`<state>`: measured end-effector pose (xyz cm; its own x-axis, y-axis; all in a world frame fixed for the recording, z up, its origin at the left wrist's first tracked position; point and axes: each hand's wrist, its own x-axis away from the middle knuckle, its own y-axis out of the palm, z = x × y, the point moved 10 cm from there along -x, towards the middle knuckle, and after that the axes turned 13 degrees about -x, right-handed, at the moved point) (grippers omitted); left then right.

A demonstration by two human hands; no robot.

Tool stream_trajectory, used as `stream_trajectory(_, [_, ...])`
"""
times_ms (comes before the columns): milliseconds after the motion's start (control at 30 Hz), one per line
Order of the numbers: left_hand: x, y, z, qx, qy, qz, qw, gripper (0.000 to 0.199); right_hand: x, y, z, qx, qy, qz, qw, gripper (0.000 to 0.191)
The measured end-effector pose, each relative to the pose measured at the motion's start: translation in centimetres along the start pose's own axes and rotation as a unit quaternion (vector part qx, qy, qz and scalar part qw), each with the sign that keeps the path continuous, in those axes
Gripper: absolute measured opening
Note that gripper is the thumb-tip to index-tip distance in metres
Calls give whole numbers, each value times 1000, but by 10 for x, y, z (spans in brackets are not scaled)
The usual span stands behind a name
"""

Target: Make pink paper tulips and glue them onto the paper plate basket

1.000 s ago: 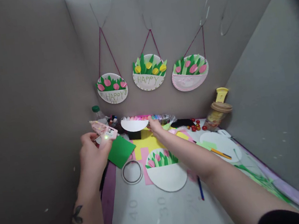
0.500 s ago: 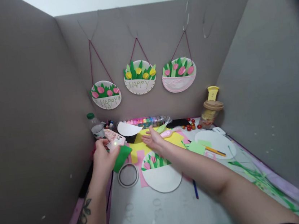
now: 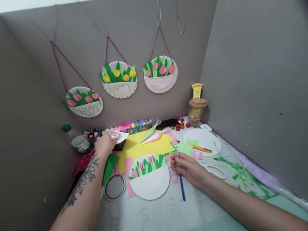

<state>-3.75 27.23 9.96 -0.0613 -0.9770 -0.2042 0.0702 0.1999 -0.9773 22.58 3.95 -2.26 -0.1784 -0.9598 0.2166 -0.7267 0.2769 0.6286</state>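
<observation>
My left hand (image 3: 104,144) is at one pink gadget (image 3: 114,134), can't tell if gripping; right hand (image 3: 190,168) has loosely open, empty fingers, 3 o'clock from one tulip plate (image 3: 151,187).

Three decorated plates (image 3: 121,90) hang by cords on the grey panel (image 3: 131,110). Below, a green-capped bottle (image 3: 80,143) stands beside crumpled red fabric (image 3: 83,164); farther right, a brown-lidded cup (image 3: 196,112) stands near small red balls (image 3: 177,127), perhaps tomatoes, and a flat black item (image 3: 167,124).
</observation>
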Motion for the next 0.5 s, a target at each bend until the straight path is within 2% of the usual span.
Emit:
stream_trajectory(100, [8, -7, 2, -19, 7, 5, 1000, 39, 6, -12, -5, 60, -20, 2, 998, 24])
stream_trajectory(200, [32, -23, 11, -12, 27, 39, 999, 45, 9, -21, -20, 205, -79, 4, 975, 22])
stream_trajectory(233, [46, -28, 16, -2, 38, 59, 998, 46, 11, -19, -26, 273, -107, -7, 956, 19])
stream_trajectory(300, [82, -29, 28, 26, 62, 78, 995, 45, 17, -7, -30, 407, -154, -58, 899, 17])
stream_trajectory(333, [102, -22, 35, 36, 80, 66, 994, 42, 20, 0, -28, 465, -166, -90, 865, 18])
stream_trajectory(400, [141, 2, 49, 51, 136, 0, 989, 30, 25, 10, -16, 554, -164, -144, 803, 20])
stream_trajectory(500, [183, 26, 49, -7, 161, -36, 986, 26, 25, 10, 0, 641, -144, -167, 735, 19])
